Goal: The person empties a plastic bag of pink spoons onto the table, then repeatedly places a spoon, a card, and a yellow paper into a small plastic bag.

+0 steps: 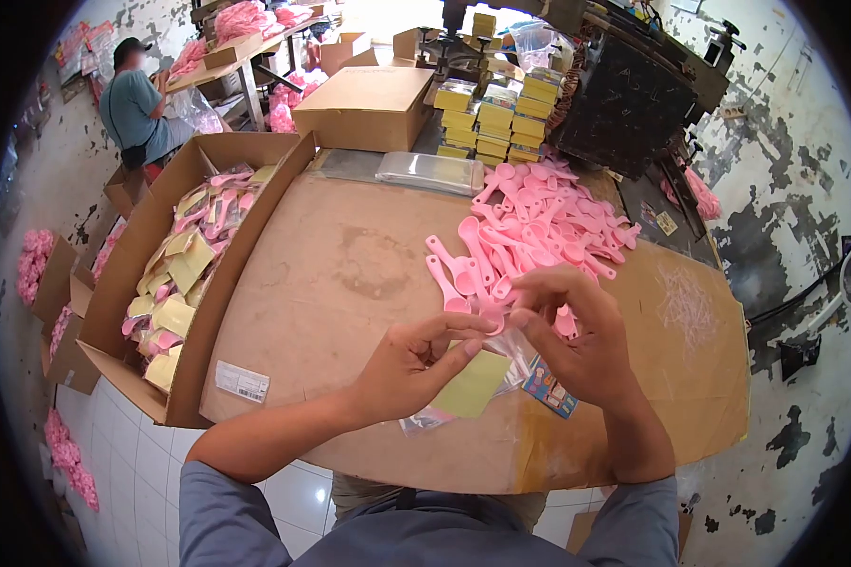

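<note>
Your picture is bright and mostly sharp. White glare glows at the top. The edges bend into dark corners.

pink spoons (463,274): small plastic bunch, bowls fanned up and left, handles gathered together, at the near-left edge of the loose spoon pile (548,222).
clear sleeve (421,419): flat transparent bag, 1 yellow card (477,383) inside, tilted, just below that pile.

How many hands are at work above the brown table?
2. The left hand and the right hand meet at the near edge, both holding a clear bag; hands of the seated person, far left, are unclear.
</note>
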`<state>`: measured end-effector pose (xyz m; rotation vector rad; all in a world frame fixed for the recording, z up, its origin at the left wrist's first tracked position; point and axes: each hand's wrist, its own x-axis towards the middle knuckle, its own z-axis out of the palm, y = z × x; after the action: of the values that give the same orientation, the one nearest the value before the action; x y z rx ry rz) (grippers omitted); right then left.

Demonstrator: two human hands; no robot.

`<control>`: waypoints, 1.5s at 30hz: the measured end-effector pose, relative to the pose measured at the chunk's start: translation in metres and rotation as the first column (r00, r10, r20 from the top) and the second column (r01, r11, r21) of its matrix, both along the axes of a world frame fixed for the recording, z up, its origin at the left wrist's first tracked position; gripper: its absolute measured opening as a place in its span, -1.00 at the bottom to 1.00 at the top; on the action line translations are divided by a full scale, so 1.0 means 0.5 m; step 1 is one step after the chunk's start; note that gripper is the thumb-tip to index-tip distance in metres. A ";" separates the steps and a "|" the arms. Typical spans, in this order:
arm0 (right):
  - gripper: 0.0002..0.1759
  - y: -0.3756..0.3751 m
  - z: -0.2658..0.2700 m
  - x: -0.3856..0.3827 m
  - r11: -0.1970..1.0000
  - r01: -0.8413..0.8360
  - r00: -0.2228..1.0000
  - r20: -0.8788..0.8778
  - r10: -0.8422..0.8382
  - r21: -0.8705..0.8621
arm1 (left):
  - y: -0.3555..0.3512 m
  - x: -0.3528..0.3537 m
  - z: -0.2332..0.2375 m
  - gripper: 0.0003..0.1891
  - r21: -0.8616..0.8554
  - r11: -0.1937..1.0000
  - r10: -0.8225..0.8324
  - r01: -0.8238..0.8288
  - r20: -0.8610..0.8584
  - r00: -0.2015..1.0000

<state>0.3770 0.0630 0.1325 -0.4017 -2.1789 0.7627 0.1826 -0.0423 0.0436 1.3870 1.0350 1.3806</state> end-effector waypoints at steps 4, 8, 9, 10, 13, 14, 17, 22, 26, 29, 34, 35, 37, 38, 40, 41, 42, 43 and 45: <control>-0.76 -0.001 -0.015 -0.005 0.896 0.096 0.995 -0.032 -0.091 0.434 | -0.006 0.000 0.017 -0.62 0.013 0.999 0.048 -0.047 -0.102 0.994; -0.74 -0.024 -0.018 -0.017 0.759 0.109 0.973 0.088 -0.214 0.641 | -0.018 0.008 0.031 -0.56 0.064 0.996 0.081 -0.070 -0.189 0.979; -0.74 -0.024 -0.027 -0.020 0.737 0.119 0.968 0.088 -0.235 0.665 | -0.018 0.010 0.026 -0.53 0.098 0.992 0.099 -0.079 -0.215 0.972; -0.74 -0.024 -0.033 -0.021 0.714 0.127 0.963 0.088 -0.256 0.688 | -0.016 0.012 0.018 -0.51 0.131 0.988 0.117 -0.088 -0.239 0.964; -0.76 -0.028 -0.037 -0.022 0.622 0.119 0.945 0.104 -0.310 0.774 | -0.017 0.013 0.022 -0.44 0.183 0.980 0.140 -0.080 -0.343 0.929; -0.77 -0.030 -0.039 -0.023 0.598 0.106 0.935 0.125 -0.332 0.794 | -0.018 0.013 0.025 -0.41 0.194 0.978 0.142 -0.071 -0.382 0.913; -0.82 -0.034 -0.043 -0.027 0.609 0.084 0.916 0.180 -0.359 0.788 | -0.017 0.017 0.027 -0.38 0.221 0.974 0.146 -0.042 -0.480 0.865; -0.90 0.026 -0.020 0.031 0.873 0.216 0.961 0.064 -0.270 0.436 | -0.008 0.002 0.026 -0.48 0.033 0.998 0.056 -0.048 -0.356 0.933; -0.87 0.103 0.080 0.306 0.725 0.106 0.979 0.199 0.044 -0.681 | 0.008 0.005 0.023 -0.60 -0.048 0.996 0.071 -0.075 -0.088 0.994; -0.90 0.238 0.022 0.504 0.774 0.146 0.989 0.080 -0.122 -0.617 | 0.013 -0.007 0.024 -0.62 -0.115 0.993 0.022 -0.019 0.022 1.000; -0.60 0.294 -0.135 0.620 0.132 0.558 0.035 0.136 -0.990 0.819 | 0.018 -0.003 0.025 -0.67 -0.131 0.991 0.020 -0.010 0.082 0.996; -0.53 0.274 -0.106 0.587 0.204 0.658 0.082 0.200 -0.976 0.725 | 0.020 -0.005 0.027 -0.67 -0.161 0.987 0.008 0.012 0.121 0.993; -0.48 0.222 -0.075 0.504 0.347 0.729 0.236 0.259 -0.937 0.590 | 0.019 -0.007 0.022 -0.68 -0.224 0.974 -0.009 0.045 0.159 0.987; -0.49 0.209 -0.069 0.462 0.419 0.705 0.341 0.245 -0.908 0.572 | 0.021 -0.010 0.018 -0.69 -0.243 0.969 -0.009 0.048 0.158 0.987; -0.55 0.193 -0.051 0.387 0.626 0.648 0.527 0.338 -0.780 0.434 | 0.027 -0.016 0.012 -0.70 -0.272 0.961 -0.007 0.046 0.144 0.990; -0.60 0.186 -0.041 0.352 0.741 0.604 0.608 0.431 -0.667 0.294 | 0.028 -0.019 0.006 -0.71 -0.282 0.958 -0.006 0.044 0.134 0.991; -0.64 0.190 -0.036 0.332 0.828 0.542 0.682 0.501 -0.533 0.142 | 0.029 -0.022 0.001 -0.71 -0.293 0.955 -0.004 0.040 0.124 0.992; -0.66 0.210 -0.032 0.333 0.851 0.523 0.718 0.522 -0.461 0.031 | 0.030 -0.025 -0.003 -0.73 -0.284 0.959 0.004 0.025 0.102 0.995; -0.69 0.280 -0.012 0.375 0.863 0.471 0.781 0.542 -0.311 -0.183 | 0.033 -0.024 -0.008 -0.75 -0.260 0.966 0.019 -0.001 0.065 0.998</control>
<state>0.5643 0.2028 0.1266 -1.3115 -2.3074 0.8219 0.1705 -0.0258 0.0396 1.1366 1.1355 1.2398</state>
